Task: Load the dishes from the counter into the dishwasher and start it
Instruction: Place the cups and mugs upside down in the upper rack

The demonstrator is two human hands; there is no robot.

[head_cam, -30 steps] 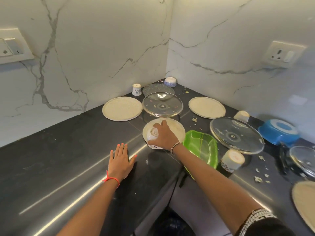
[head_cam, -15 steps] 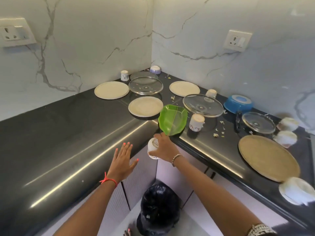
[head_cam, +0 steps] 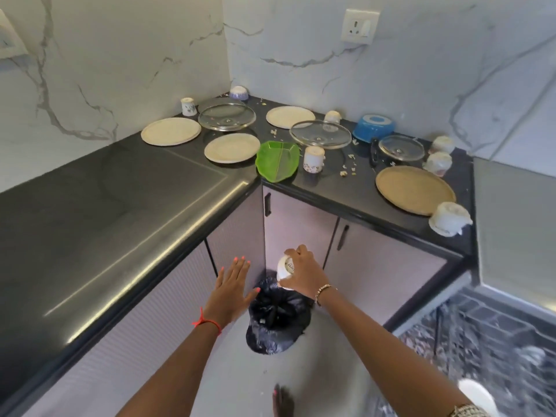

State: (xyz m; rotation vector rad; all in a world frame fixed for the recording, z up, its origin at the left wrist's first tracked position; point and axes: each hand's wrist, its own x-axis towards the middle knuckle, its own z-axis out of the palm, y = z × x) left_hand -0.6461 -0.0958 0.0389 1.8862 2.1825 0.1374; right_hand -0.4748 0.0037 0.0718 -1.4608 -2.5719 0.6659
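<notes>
Countertop [head_cam: 120,206], black and L-shaped, wraps the corner under marble walls, and nearly all the dishes sit on its far and right-hand stretches. Down at the right, the open dishwasher rack [head_cam: 487,326] shows as a blur of dark wire.

Both arms reach forward and down in front of the cabinet doors [head_cam: 301,230], below the counter's edge. A tied black bin bag [head_cam: 276,320] stands on the floor beneath the hands.

On the counter lie a wide tan plate [head_cam: 415,189], three cream plates [head_cam: 231,148], glass lids [head_cam: 320,134], a green dish [head_cam: 278,159] hanging slightly over the inner corner, an upturned blue bowl [head_cam: 374,127] and several cups turned bottom up [head_cam: 313,159].

The left hand [head_cam: 231,293], a red thread at its wrist, is held flat, palm down, fingers straight and close together, thumb out to the side; it holds nothing.

The right hand [head_cam: 304,273], a beaded bracelet at its wrist, hovers palm down over the bag, fingers and thumb curled over a small white cup [head_cam: 284,267], gripping it from above. That cup is off the counter, in the air just above the bag, well apart from the rack.
</notes>
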